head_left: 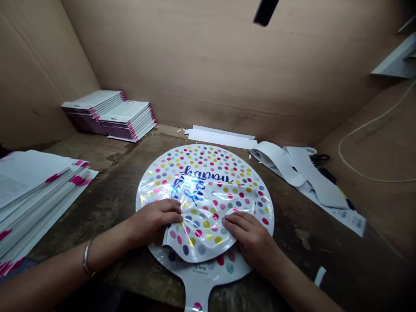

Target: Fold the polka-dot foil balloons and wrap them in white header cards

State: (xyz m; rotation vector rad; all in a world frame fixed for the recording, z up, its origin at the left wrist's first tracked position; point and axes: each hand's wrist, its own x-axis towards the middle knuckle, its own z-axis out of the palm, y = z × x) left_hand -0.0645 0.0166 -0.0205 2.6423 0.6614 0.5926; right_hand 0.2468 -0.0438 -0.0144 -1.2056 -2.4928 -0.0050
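Centrally, a round, shiny white balloon (208,161) with multicoloured dots lies flat on a dark, worn table (112,190), under both hands. Its narrow neck (197,294) points toward the person, between the forearms, and blue lettering (195,180) shines beyond the left fingers.

The left hand (159,220), palm down, rests with fingers close together and slightly bent on the left edge of a dotted flap (204,216) lying over the balloon. A silver bangle (86,258) circles that wrist. The right hand (251,238) rests on the flap's right side, fingers extended and close together. Both thumbs are hard to make out, so whether either hand pinches the film cannot be told. The hands are apart, with dotted film between them.

To the left of the left hand is a large pile of white packets (39,190) with pink edges; farther beyond it, two neat stacks (110,116) stand by the wall. Beyond the right hand, to its right, loose white label strips (282,167) curl near black scissor handles (321,158).
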